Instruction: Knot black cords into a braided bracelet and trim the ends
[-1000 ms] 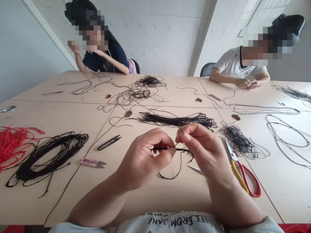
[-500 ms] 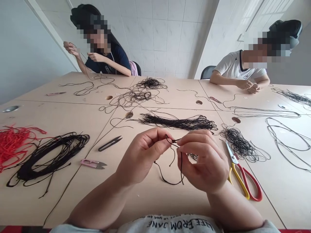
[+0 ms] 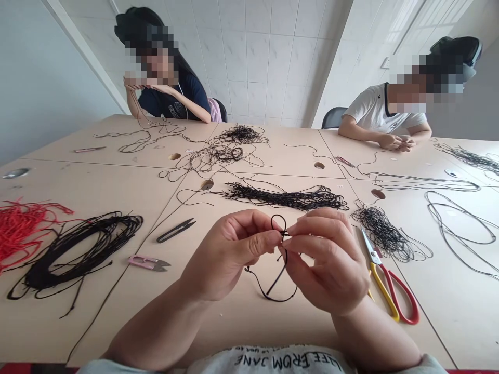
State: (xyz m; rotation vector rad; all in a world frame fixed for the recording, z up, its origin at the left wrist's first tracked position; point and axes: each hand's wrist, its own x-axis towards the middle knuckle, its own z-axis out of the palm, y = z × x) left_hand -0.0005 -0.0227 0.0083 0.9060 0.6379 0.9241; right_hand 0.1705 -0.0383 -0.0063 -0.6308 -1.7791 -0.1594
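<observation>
A thin black cord [image 3: 279, 300] hangs in a loop beneath my two hands, above the table. My left hand [image 3: 230, 254] pinches it between thumb and forefinger. Close against it, the fingertips of my right hand [image 3: 331, 259] are closed on the same cord. A small loop stands up over the fingertips, and the cord crosses itself there; the exact crossing is partly hidden by my fingers. Behind my hands lies a bundle of black cords [image 3: 284, 196].
Scissors with red and yellow handles [image 3: 390, 291] lie on the right, near a tangled black cord pile [image 3: 380, 231]. Pink thread snips [image 3: 150, 263], black snips [image 3: 175, 230], a black cord coil [image 3: 39, 272] and red cords [image 3: 19, 228] lie left. Two people sit opposite, handling cord.
The small loop now stands higher above my fingertips, and the cord's hanging part has shifted. My hands stay nearly in place. The person at far left has brought both hands together.
</observation>
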